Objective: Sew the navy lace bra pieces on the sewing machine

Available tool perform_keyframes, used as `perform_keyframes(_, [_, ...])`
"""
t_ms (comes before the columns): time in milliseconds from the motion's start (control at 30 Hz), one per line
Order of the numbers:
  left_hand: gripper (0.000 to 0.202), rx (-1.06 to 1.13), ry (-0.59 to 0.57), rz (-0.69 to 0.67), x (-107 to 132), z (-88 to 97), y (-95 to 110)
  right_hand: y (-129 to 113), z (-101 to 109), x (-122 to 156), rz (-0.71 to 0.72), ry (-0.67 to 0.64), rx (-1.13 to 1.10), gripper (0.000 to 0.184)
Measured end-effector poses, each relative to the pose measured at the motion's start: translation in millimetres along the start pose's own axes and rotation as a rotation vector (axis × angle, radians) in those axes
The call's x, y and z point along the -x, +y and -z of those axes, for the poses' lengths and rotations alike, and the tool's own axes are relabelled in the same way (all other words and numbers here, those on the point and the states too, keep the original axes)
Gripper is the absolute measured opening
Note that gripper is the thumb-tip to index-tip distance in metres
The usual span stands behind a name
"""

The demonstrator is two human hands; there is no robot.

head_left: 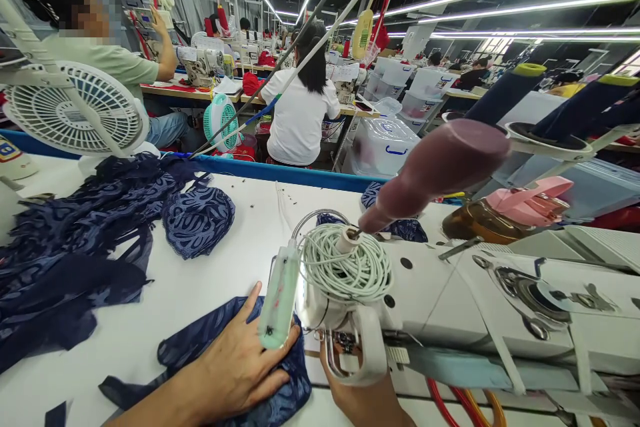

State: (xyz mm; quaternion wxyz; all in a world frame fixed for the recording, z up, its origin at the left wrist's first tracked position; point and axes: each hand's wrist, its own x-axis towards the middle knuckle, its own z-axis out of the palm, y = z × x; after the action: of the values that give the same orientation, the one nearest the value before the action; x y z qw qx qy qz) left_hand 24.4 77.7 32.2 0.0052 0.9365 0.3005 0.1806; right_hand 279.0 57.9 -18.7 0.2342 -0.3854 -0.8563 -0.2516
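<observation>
Left hand [240, 367]: spread flat, pressing the navy lace piece [195, 343], near centre.
Right hand [367, 403]: mostly hidden under the sewing machine [450, 300]; grip unclear.
Risk: probably fingers caught if the lace slips.

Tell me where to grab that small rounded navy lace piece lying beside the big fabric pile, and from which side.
Probably pinch the lace piece at its near, rounded edge, coming from the front right over the bare table. That edge lies free and looks slightly raised, while its far left side runs against the pile, where a grab could catch other layers.
</observation>
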Motion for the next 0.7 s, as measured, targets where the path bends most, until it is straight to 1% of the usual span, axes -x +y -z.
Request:
perform_keyframes(200, [0.041,-0.022,0.026,0.024,-5.1,5.7,1.3,-20.4,-29.4,29.0,-0.026,0.047,-0.004,0.051])
perform_keyframes(300, [0.042,-0.014,0.024,0.033,-5.1,4.2,-0.6,-26.4,-37.2,37.8,-0.054,0.048,0.002,0.055])
perform_keyframes(400, [0.043,0.012,0.017,0.023,-4.8,-0.1,-3.4,-27.5,-38.2,39.7,-0.066,0.054,0.004,0.056])
perform_keyframes(500, [0.041,0.027,0.024,0.018,-5.6,-2.2,-5.2,-26.9,-35.7,36.9,-0.064,0.051,-0.040,0.055])
perform_keyframes(567, [0.036,0.026,0.019,0.013,-7.2,-1.1,-5.8,-26.5,-33.4,34.0,-0.072,0.041,-0.049,0.055])
perform_keyframes(700, [0.029,0.034,-0.012,0.002,-10.7,3.0,-8.3,-26.2,-30.0,30.7,-0.079,0.020,0.005,0.055])
